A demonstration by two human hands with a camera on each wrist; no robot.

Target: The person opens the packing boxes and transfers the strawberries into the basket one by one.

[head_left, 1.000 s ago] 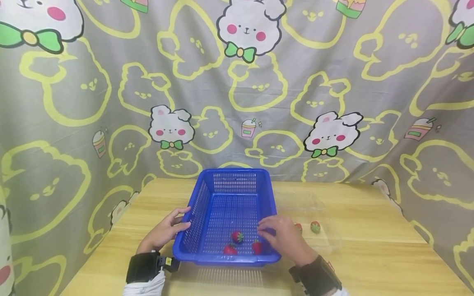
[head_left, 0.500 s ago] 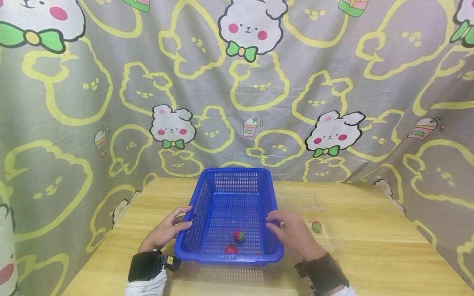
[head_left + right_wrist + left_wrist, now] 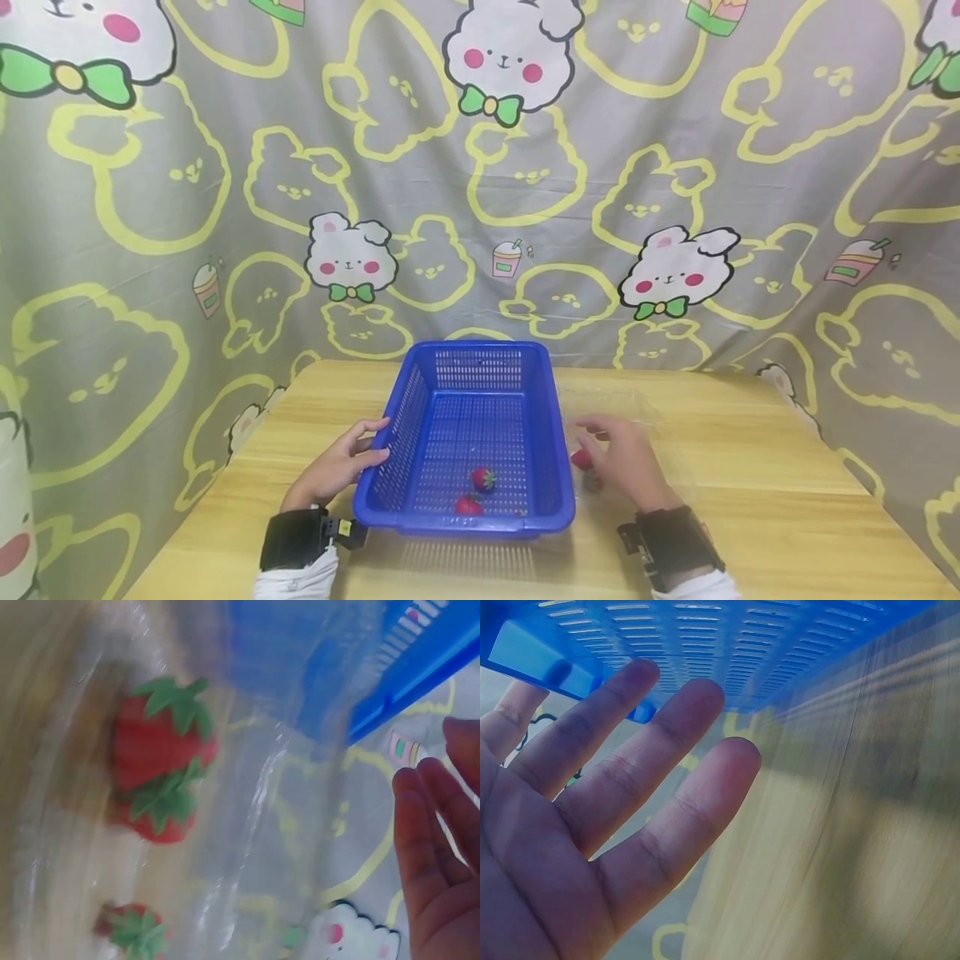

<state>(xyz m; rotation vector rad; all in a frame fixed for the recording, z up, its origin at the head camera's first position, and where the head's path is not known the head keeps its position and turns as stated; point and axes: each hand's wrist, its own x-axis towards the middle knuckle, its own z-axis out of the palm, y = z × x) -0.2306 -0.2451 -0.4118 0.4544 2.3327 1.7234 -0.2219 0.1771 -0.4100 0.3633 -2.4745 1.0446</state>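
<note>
A blue slotted plastic basket (image 3: 480, 523) sits on the table, holding a strawberry (image 3: 483, 478), another strawberry (image 3: 469, 505) in front of it and a third mostly hidden by the near wall. My left hand (image 3: 335, 467) rests at the basket's left side; its fingers (image 3: 682, 817) look extended in the left wrist view. To the basket's right, my right hand (image 3: 626, 460) hovers over a clear plastic box (image 3: 637, 404), fingers loosely bent, holding nothing. Inside that box the right wrist view shows a strawberry (image 3: 154, 746), one overlapping it (image 3: 161, 806) and a lower strawberry (image 3: 139, 930).
The wooden table (image 3: 787, 492) extends on both sides of the basket. Behind it hangs a grey curtain (image 3: 420, 192) with yellow outlines and white rabbits. Each wrist wears a black camera band (image 3: 296, 539).
My right hand has moved from over the basket's right rim to over the clear box. The basket's right-hand strawberry has dropped mostly out of sight behind the near wall. My left hand stays put.
</note>
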